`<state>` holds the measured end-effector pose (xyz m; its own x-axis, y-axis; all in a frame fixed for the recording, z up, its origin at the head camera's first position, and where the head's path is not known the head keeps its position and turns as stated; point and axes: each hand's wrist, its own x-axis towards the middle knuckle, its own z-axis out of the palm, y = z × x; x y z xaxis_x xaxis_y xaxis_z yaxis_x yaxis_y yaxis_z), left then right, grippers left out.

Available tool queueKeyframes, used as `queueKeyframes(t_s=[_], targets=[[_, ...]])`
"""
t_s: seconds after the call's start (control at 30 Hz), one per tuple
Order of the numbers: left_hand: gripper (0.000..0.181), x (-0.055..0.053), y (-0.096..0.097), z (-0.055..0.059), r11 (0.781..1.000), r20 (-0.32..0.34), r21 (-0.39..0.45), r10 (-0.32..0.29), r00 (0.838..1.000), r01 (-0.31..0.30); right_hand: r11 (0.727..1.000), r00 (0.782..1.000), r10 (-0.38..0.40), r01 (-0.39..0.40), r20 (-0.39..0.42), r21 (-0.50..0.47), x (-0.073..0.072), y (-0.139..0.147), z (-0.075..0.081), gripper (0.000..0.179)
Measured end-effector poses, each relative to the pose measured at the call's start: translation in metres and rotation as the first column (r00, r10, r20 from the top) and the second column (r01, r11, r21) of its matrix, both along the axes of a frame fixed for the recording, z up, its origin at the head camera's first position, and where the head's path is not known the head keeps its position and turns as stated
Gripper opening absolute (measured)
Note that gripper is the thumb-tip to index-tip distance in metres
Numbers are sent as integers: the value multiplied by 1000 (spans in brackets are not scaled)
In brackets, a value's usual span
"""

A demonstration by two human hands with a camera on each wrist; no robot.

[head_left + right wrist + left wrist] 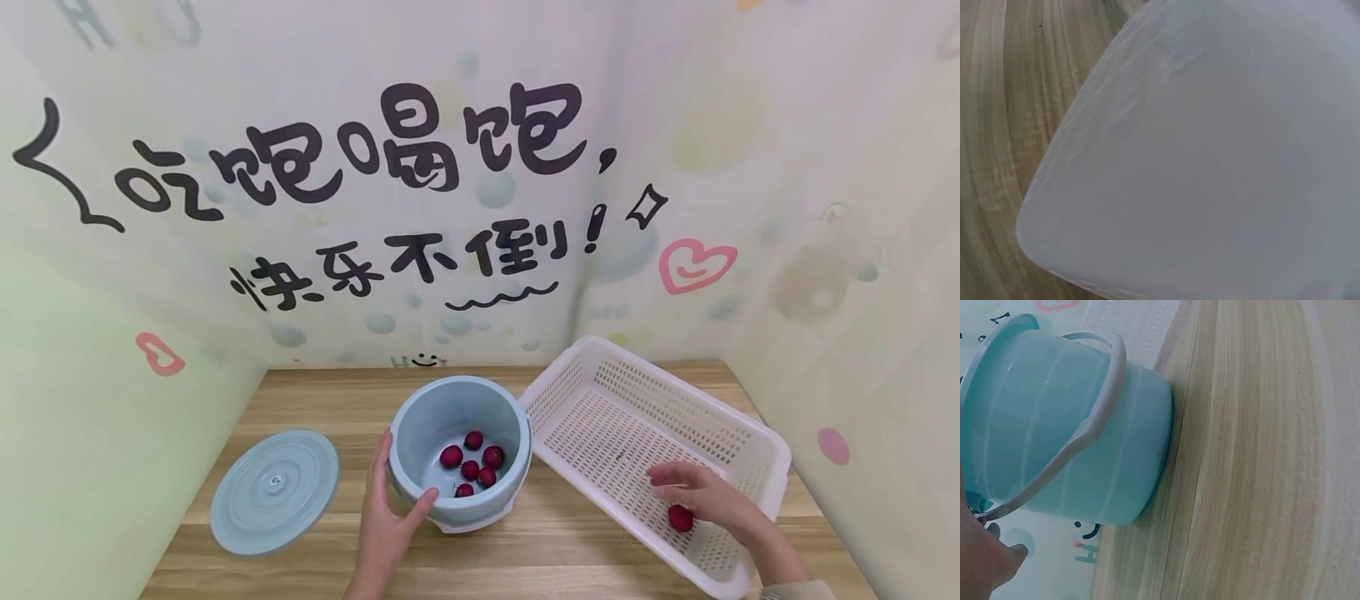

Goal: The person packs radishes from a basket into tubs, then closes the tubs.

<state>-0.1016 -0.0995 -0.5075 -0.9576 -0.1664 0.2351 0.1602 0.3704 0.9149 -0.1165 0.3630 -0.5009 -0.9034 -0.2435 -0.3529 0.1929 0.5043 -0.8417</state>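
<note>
A light-blue bucket (480, 510) with a pale carrying handle (1094, 422) stands upright on the table. Several small, round, dark red fruits (452, 456) lie on its bottom; their exact kind is unclear. My left hand (386, 517) holds the bucket's left side, thumb at the near rim and fingers along the wall. Over the near right end of a white perforated plastic basket (637, 512) hovers my right hand (705, 496), its fingers loosely extended. Below its palm, one red fruit (680, 518) rests on the basket floor. The right wrist view holds mostly the blurred white basket (1179, 187).
A round light-blue lid (274, 492) with a small central knob lies flat on the wooden table (555, 550), left of the bucket. The basket stands slantwise close to the bucket's right side. A printed wall covering (360, 333) closes off the back and both sides.
</note>
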Motion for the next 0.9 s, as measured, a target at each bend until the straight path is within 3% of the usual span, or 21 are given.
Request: queueKeyframes(t_s=[0.1,0.2,0.33,0.43,0.73,0.9], targets=[[97,0,0,-1,1000,-1,3,-1,1000,1,998,999,45,-44,24,-34,0,0,-3,49],[98,-1,0,-1,1000,-5,5,-2,1000,2,986,990,137,-133,37,-100,0,0,-7,45],[98,0,0,-1,1000,-6,3,-1,1000,1,943,951,309,-310,-23,-120,0,-2,-13,35],[98,0,0,0,1000,-6,4,2,1000,-2,917,922,383,-388,-61,-94,-1,-4,-14,29],[98,0,0,-1,1000,-9,6,-3,1000,3,922,924,382,-383,-22,-54,0,-9,-16,30],[98,0,0,0,1000,-7,6,-4,1000,4,921,922,384,-386,-42,-45,-1,-9,-17,28]])
